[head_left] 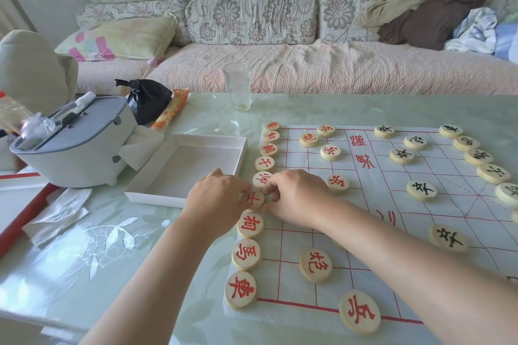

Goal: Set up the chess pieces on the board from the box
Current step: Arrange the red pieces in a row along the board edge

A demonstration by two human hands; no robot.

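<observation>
A paper Chinese chess board (372, 204) with red lines lies on the table. Round wooden pieces stand on it: red-lettered ones along the near left edge, black-lettered ones on the right side. My left hand (215, 199) and my right hand (294, 196) meet at one red piece (253, 199) in the left column, fingers of both touching its rim. It rests on the board between a red piece above (262, 179) and another below (250, 224). The white box (157, 193) lies open just left of the board, and nothing shows inside it.
A drinking glass (237, 86) stands beyond the board. A grey lidded container (75, 137), a black bag (148, 98) and an orange packet (171, 109) sit at the back left. Crumpled plastic (59, 213) lies by the table's left edge. A sofa runs behind the table.
</observation>
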